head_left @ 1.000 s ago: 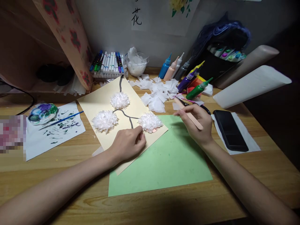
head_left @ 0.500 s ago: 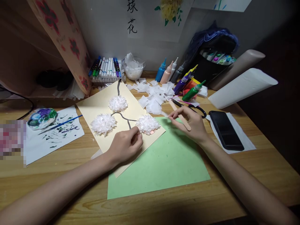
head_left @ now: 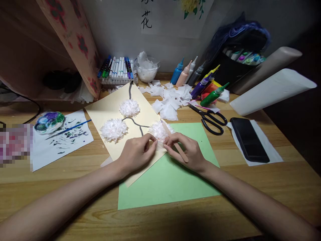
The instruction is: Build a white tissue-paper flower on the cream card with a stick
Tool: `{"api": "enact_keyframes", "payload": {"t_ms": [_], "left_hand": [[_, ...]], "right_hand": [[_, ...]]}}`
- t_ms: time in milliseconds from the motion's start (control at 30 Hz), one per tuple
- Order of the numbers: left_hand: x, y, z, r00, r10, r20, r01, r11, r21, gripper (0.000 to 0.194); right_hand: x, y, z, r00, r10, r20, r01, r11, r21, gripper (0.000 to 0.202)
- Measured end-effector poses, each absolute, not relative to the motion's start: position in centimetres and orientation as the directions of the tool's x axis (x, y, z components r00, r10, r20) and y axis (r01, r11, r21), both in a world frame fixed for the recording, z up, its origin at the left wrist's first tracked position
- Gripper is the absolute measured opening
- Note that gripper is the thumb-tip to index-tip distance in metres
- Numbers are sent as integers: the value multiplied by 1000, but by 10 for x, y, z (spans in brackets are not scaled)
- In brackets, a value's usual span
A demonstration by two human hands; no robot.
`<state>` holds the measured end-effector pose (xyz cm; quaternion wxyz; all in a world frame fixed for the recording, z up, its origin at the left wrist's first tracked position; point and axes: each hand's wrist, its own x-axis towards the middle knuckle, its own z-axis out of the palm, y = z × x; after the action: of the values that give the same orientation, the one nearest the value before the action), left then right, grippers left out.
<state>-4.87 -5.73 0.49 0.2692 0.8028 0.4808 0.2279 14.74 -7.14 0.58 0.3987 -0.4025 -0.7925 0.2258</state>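
Note:
A small white tissue paper piece [head_left: 160,146] is pinched between the fingertips of my left hand [head_left: 135,150] and my right hand [head_left: 188,150]. Tucked in my right hand is also a wooden craft stick [head_left: 182,153], slanting across the fingers. Just behind my fingertips, a fluffy white tissue flower [head_left: 158,130] sits on a cream card [head_left: 146,110], partly covered by the stick and my right hand. Two more flowers, an upper one [head_left: 129,107] and a left one [head_left: 114,130], are on the card, linked by dark painted stems. Under the card lies a green sheet [head_left: 160,190].
Loose tissue squares [head_left: 172,100] lie behind the card, near a bowl of tissue [head_left: 147,70] and markers [head_left: 117,68]. Paint bottles [head_left: 184,75], black scissors [head_left: 213,120] and a black phone [head_left: 249,139] are to the right. A palette [head_left: 50,122] and a brush [head_left: 72,127] lie left.
My right hand has moved left from beside the tissue pile, bringing the tissue piece and craft stick to my left hand. Both hands now meet at the tissue. The view has shifted slightly.

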Motion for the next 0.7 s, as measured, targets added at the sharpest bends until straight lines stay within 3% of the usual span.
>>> {"api": "enact_keyframes", "payload": {"t_ms": [100,200,400,700], "left_hand": [[-48,-56,4,389,916,103,682,-361,636,19],[-48,-56,2,374,922,96,696,-348,628,20],[-47,-55,1,372,923,98,692,-346,633,19],[-46,-56,8,317,948,39,692,-259,674,14]], "right_hand": [[151,-77,9,-445,635,631,384,772,-507,21],[153,-82,10,-543,525,656,353,851,-389,37],[150,-81,2,-593,513,620,419,855,-307,38],[148,-76,0,-576,533,620,435,842,-320,29]]}}
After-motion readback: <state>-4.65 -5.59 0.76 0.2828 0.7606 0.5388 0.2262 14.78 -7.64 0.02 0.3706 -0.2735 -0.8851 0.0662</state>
